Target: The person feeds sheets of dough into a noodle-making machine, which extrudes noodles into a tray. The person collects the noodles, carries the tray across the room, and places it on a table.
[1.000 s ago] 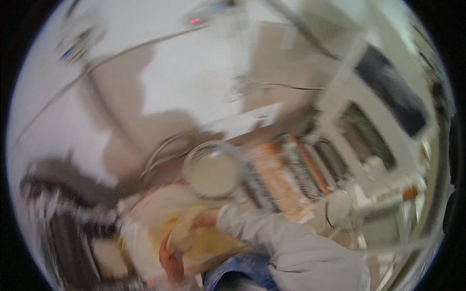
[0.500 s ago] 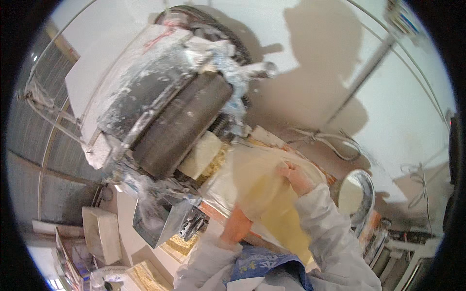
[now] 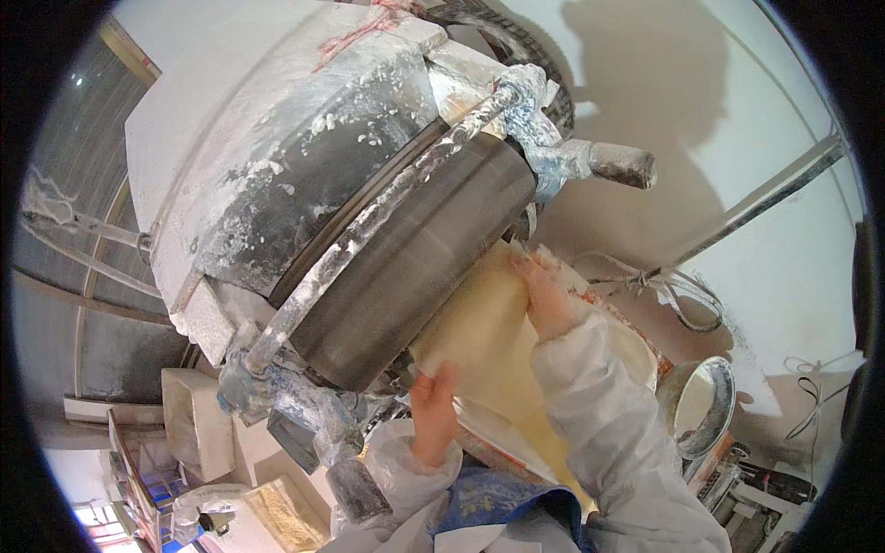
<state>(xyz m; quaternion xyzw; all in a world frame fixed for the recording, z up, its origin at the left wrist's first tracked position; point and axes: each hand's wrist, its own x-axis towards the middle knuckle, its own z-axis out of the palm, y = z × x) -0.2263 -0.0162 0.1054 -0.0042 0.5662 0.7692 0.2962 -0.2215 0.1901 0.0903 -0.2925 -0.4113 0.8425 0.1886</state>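
Note:
A pale yellow sheet of dough [image 3: 484, 313] stretches between my two hands, its far edge up against the big dark metal roller [image 3: 415, 258] of a flour-dusted dough-rolling machine. My left hand [image 3: 433, 413] grips the sheet's left edge close below the roller's near end. At the sheet's right edge, just under the roller's far end, my right hand [image 3: 548, 297] is closed on it. The fingertips of both hands are partly hidden by the dough. Toward my body the sheet hangs down over a board, between my forearms and past a blue apron [image 3: 507, 498].
A floury metal bar [image 3: 378, 226] crosses above the roller, with a thick handle [image 3: 622, 166] at its far right end and another handle [image 3: 358, 488] near my left forearm. A round metal bowl [image 3: 705, 405] stands at right. Pale boxes [image 3: 198, 424] sit at lower left.
Both hands have moved forward with the dough sheet, up to the roller. The view has come closer to the machine, whose roller and bar look larger.

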